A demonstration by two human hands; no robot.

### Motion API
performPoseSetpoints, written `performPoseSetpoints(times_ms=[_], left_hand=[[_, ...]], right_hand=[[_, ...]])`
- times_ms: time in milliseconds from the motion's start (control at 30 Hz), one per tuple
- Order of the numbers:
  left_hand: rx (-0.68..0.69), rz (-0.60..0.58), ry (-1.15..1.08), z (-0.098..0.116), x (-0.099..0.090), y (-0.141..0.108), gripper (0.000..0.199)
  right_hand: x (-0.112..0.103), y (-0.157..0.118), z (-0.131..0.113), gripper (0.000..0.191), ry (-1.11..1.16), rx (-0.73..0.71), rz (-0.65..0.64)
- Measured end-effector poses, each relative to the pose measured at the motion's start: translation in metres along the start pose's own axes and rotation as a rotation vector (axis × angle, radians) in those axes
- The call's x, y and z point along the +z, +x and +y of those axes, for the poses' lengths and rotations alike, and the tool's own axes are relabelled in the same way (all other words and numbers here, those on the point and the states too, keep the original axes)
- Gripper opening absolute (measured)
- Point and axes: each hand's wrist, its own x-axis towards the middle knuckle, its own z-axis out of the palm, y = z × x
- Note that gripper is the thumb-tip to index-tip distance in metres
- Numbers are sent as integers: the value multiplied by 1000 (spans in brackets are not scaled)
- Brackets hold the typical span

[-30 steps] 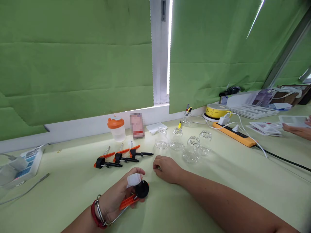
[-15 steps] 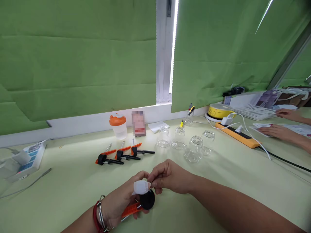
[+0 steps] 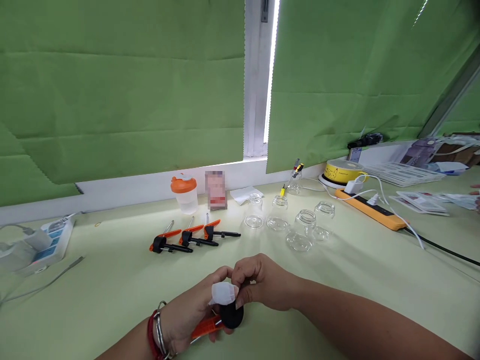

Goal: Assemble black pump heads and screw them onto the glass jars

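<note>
Currently in hand: one black-and-orange lever assembly [image 3: 205, 327], low in front of the person, its black round cap [image 3: 232, 317] facing outward. The left hand [image 3: 193, 312] is clasping it, fingers wrapped round; a white covering [image 3: 223, 293] is enclosing one digit. The right hand [image 3: 264, 281] is bringing curled thumb and forefinger to the cap's upper edge; whether they are closing on the cap or on some small part cannot be told.

Step, by judgement: close two-handed fingertip work at the cap. The next move is probably calling for a steady left grip and fine right-hand control, the covered digit crowding the spot.

Just beyond, lying in a row: three matching lever assemblies [image 3: 197, 240], orange levers and black stems showing. To their right, standing near one another: four clear jars [image 3: 300, 234].

Further back: one cup with orange lid [image 3: 184, 194], upright; one white paper sheet [image 3: 245, 195], lying flat. Right: one orange power strip [image 3: 369, 210], cables attached. At the far right edge, a co-worker's hand [image 3: 477, 193] is partly showing.
</note>
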Motion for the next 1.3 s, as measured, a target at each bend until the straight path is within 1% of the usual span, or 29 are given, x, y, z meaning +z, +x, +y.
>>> performPoseSetpoints(times_ms=[100,200,467,567,767,1067,1200,1300], left_hand=[[6,-9,-3,0,0,0,33],[2,-4,-1,-1,-1,1,34],[-9,-5,-3,-3,-2,1,35],[-11,3,5,-2,-2,1,36],[-19,7,9,1,-1,-1,38],[5,-17,5,0,-1,-2,31],[6,-25,-12,-2,-4,0,33],[5,-37,-54,-4,-7,2,33]], right_hand=[[-1,0,3,15,28,-11,-9],[1,0,1,16,5,-15,-2],[3,-2,-3,22,-36,23,0],[4,-2,-2,21,-56,-7,9],[5,-1,1,14,-121,-131,29],[7,-2,4,22,-183,-101,97],[7,-2,2,23,-176,-102,88],[6,-1,4,27,-176,-129,70]])
